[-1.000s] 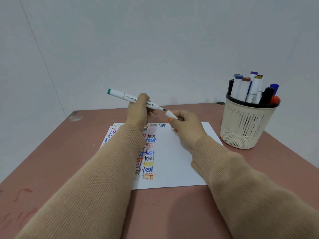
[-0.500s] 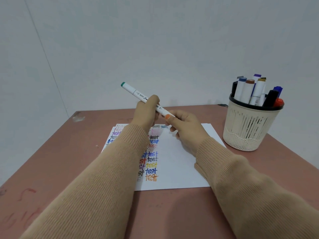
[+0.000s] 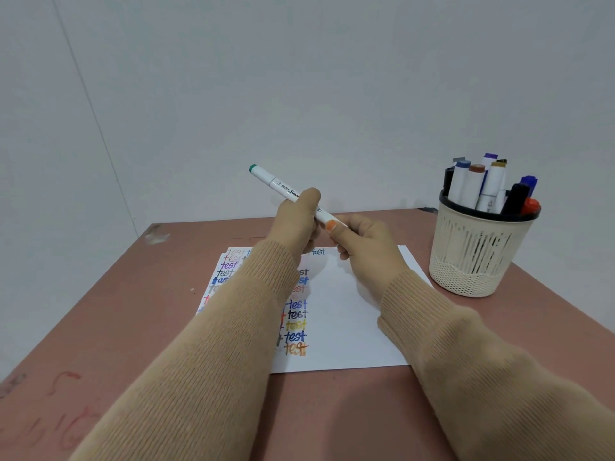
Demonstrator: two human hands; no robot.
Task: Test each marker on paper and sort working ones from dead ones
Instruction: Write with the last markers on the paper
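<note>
- Partly hidden under the left sleeve: coloured "test" words on the paper; near end of the white marker buried in the right hand.
- Left hand curled round the white marker's middle, green end tilted up and away; right fingers pinching its near end, above the paper.
- Cream basket of other markers right of the paper, apart from it; far edge of the bench against the wall.

Bare office or study corner (which, unclear): ink-stained reddish table, blank grey walls, basket of markers.
</note>
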